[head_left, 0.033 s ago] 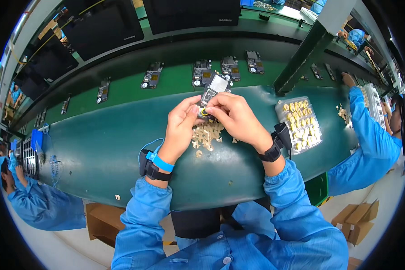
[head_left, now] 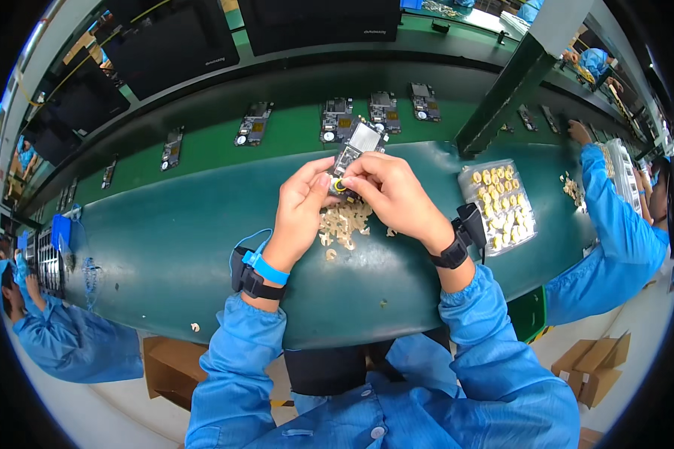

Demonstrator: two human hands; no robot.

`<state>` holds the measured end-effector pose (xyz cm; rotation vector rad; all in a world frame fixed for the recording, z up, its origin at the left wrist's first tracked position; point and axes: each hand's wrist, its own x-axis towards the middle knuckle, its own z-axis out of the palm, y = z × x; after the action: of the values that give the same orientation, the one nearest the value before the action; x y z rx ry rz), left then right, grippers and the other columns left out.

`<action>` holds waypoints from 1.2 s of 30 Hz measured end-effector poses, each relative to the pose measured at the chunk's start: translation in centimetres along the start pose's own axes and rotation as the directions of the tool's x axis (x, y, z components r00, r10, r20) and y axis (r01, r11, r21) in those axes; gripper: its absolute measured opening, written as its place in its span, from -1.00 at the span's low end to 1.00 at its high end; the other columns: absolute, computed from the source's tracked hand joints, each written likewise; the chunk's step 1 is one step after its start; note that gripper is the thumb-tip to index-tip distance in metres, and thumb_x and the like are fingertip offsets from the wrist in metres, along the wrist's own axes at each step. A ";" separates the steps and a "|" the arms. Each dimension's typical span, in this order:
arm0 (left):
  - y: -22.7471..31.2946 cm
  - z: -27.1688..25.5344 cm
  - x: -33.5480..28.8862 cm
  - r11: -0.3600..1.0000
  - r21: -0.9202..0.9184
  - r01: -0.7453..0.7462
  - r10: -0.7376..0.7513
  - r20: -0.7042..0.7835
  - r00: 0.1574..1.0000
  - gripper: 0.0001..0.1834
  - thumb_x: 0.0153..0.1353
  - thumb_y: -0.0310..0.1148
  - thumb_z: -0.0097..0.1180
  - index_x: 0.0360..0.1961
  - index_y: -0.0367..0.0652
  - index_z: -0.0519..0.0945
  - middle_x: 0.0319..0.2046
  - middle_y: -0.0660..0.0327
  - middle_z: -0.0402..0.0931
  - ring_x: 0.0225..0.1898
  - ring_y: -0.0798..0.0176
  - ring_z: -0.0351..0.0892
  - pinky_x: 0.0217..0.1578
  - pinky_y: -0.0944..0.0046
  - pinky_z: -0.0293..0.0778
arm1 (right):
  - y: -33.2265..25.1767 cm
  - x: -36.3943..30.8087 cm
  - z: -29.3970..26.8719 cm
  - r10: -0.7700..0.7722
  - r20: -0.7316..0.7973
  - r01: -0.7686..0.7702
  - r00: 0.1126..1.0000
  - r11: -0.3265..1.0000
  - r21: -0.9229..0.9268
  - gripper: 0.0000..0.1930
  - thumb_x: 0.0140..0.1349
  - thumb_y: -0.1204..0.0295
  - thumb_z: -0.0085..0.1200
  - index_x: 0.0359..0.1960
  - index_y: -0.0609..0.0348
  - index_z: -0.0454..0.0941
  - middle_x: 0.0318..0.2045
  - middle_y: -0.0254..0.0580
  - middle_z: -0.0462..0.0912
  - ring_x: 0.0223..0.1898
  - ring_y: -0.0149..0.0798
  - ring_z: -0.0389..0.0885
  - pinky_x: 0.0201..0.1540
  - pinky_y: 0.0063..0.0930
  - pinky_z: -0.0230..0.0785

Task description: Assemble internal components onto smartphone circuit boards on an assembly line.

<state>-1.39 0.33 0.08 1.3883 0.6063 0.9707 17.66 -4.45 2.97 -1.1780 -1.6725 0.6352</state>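
Observation:
A dark circuit board (head_left: pixel 365 138) with a silver metal shield is held tilted above the bench, its lower end gripped in my left hand (head_left: pixel 301 206). My right hand (head_left: pixel 393 193) is closed in a pinch at that lower end, on a small round black part with a yellow rim (head_left: pixel 338 185). This part lies against the board; whether it is fixed there cannot be made out. My fingertips hide some of the board's lower end. Beneath both hands lies a pile of small pale peeled scraps (head_left: pixel 344 224) on the green mat (head_left: pixel 202 232).
Right of my hands stands a clear plastic tray (head_left: pixel 530 228) holding several yellow round parts. Similar circuit boards (head_left: pixel 254 126) lie along the green strip (head_left: pixel 213 142) behind the mat. A dark green post (head_left: pixel 505 97) rises at the back right. Co-workers in blue sit at both sides.

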 end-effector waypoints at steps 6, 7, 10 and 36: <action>-0.1 0.0 0.2 0.999 0.051 0.018 -0.018 -0.003 1.000 -0.58 0.60 -0.32 -0.02 0.33 -0.37 0.48 0.04 0.13 0.66 0.00 0.37 0.69 -0.01 0.34 0.69 | -0.1 0.1 -0.1 -0.062 0.016 0.063 0.998 0.994 -0.084 -0.85 0.34 0.48 0.18 -0.31 0.37 0.59 -0.40 0.06 0.62 -0.38 0.10 0.61 -0.29 -0.16 0.43; -0.3 0.1 0.2 1.000 0.019 0.015 -0.015 -0.011 1.000 -0.58 0.60 -0.32 -0.02 0.33 -0.36 0.49 0.03 0.14 0.66 -0.01 0.38 0.69 -0.03 0.35 0.69 | -0.2 0.1 -0.1 -0.059 0.017 0.060 0.998 0.995 -0.084 -0.85 0.34 0.48 0.18 -0.31 0.37 0.59 -0.40 0.06 0.62 -0.38 0.10 0.61 -0.29 -0.16 0.43; -0.4 0.1 0.1 1.000 0.001 0.015 -0.015 -0.021 1.000 -0.57 0.60 -0.30 -0.01 0.33 -0.35 0.49 0.03 0.14 0.67 -0.02 0.39 0.69 -0.04 0.36 0.69 | -0.2 0.1 0.0 -0.047 0.022 0.049 0.999 0.995 -0.085 -0.85 0.34 0.47 0.18 -0.31 0.36 0.60 -0.39 0.07 0.62 -0.36 0.11 0.61 -0.28 -0.15 0.43; 0.0 0.6 0.4 0.998 -0.024 -0.058 0.059 0.074 0.995 -0.49 0.47 -0.61 0.05 0.41 -0.45 0.38 0.20 -0.01 0.59 0.14 0.26 0.63 0.14 0.25 0.63 | 0.4 -0.1 1.4 0.089 -0.145 -0.090 0.985 0.996 -0.005 -0.85 0.23 0.54 0.31 -0.40 0.38 0.60 -0.53 -0.09 0.63 -0.53 -0.28 0.62 -0.43 -0.37 0.44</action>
<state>-0.72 0.37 0.22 1.4228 0.5000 0.9648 16.56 -4.25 1.98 -1.2829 -1.5105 0.5816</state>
